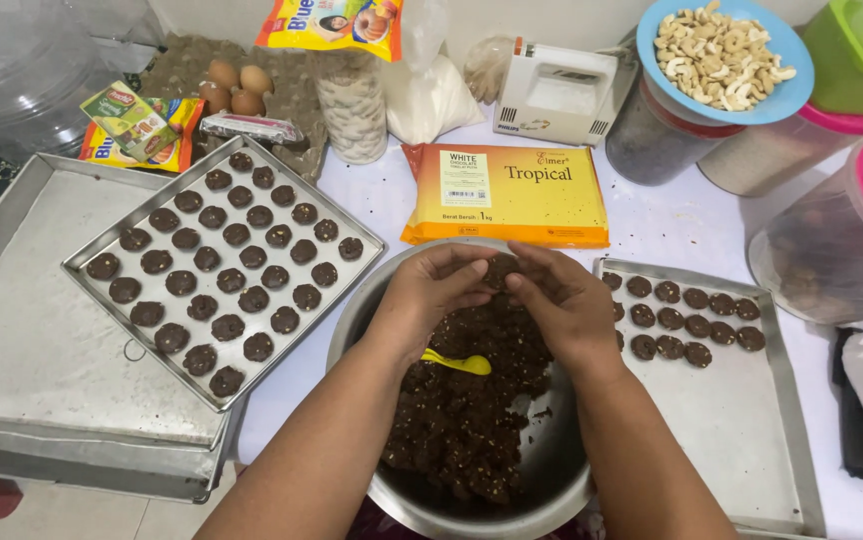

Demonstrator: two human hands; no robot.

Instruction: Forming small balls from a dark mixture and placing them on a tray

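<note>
A small lump of brown dough sits pinched between the left hand and right hand, above the metal bowl of dough. A tray of cookies lies just beside it.

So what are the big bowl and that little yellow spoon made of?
The bowl looks like metal, probably steel: grey, shiny, with soft reflections on its wall. The yellow spoon looks like plastic: bright, even colour and a smooth, dull gloss. It lies on the dark dough.

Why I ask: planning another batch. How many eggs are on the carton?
4 eggs on the cardboard tray, far left: two behind, two in front. More may be hidden.
</note>
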